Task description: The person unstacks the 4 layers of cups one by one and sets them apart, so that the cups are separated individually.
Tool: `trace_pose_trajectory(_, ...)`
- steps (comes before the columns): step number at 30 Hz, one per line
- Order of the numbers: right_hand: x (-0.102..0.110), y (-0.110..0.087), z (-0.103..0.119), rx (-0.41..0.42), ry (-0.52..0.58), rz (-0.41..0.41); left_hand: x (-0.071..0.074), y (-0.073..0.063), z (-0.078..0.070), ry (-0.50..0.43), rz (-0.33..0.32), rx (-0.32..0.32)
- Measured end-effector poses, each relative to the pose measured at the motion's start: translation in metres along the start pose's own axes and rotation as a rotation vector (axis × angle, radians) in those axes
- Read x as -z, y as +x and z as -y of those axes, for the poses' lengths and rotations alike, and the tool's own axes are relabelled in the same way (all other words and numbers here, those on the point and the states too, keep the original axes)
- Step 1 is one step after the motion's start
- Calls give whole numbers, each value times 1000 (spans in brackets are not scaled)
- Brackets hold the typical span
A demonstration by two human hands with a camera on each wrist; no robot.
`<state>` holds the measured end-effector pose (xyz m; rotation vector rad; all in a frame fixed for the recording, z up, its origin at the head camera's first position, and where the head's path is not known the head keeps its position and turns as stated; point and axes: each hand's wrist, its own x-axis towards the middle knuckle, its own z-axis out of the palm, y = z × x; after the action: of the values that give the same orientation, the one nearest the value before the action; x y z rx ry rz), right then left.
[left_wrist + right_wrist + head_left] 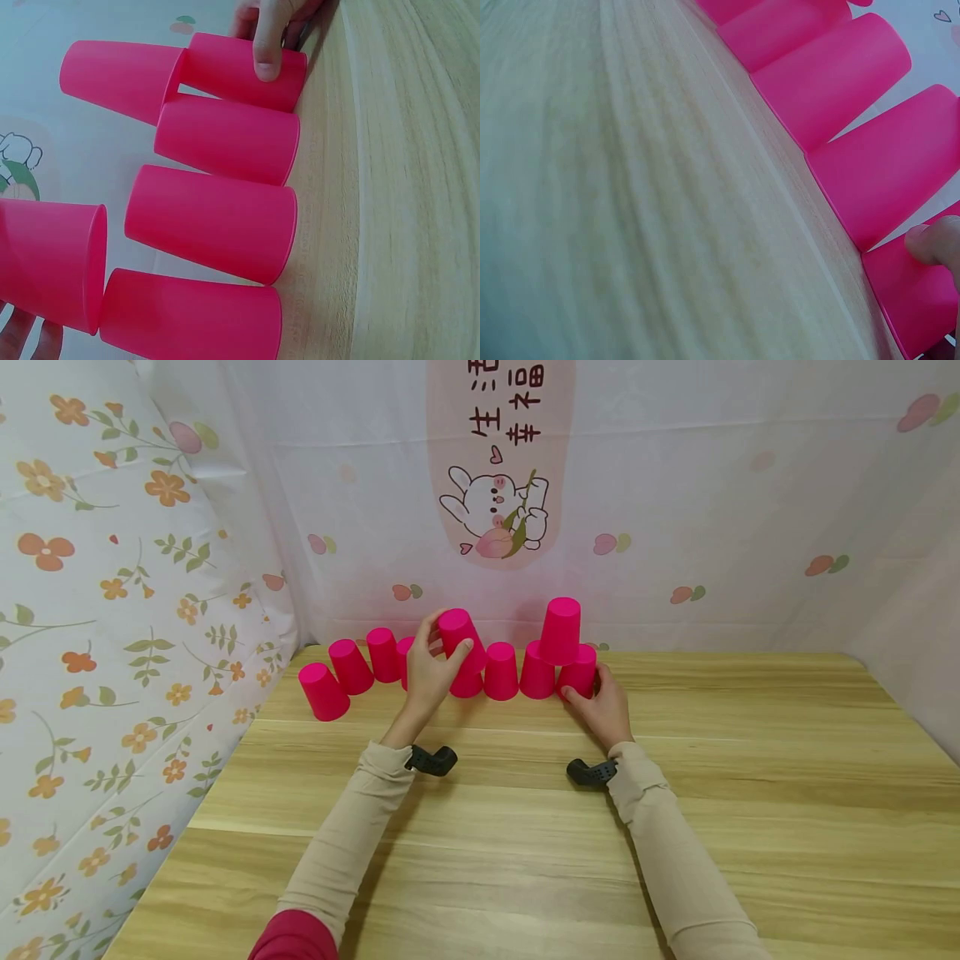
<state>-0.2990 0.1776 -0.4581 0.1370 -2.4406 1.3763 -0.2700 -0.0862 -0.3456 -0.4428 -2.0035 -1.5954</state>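
a wood-grained table (750, 760) carries upturned pink cups (501, 672) near its far edge.

Wooden table (780, 810), floral curtain (123, 627) at left, rabbit-printed cloth (637, 493) behind

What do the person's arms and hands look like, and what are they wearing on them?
The left sleeve and right sleeve are long, beige and wrinkly. Dark red cloth shows higher on the left arm. The left hand and right hand wear no gloves. A bent black gadget sits at the left wrist, and a similar one at the right.
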Motion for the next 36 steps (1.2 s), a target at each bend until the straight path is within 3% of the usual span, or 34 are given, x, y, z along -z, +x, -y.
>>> trace_pose_trajectory(6, 0, 0, 1, -9, 8, 5, -1, 5, 32, -8, -7, -17)
trace_pose_trajectory(11, 0, 0, 1, -10, 10, 0, 0, 5, 38, 2, -15, -12)
trace_pose_trajectory(23, 0, -1, 1, -14, 25, 6, 11, 4, 35, 19, 0, -8)
trace_pose_trajectory(30, 0, -1, 0, -14, 26, 1, 18, -3, -1, 67, 3, -11)
trace_pose_trajectory(33, -1, -1, 0, -14, 19, 3, 22, -4, -3, 78, -2, -8)
trace_pose_trajectory(36, -1, 0, 1, -18, 11, 2, 26, -2, 12, 73, -5, -10)
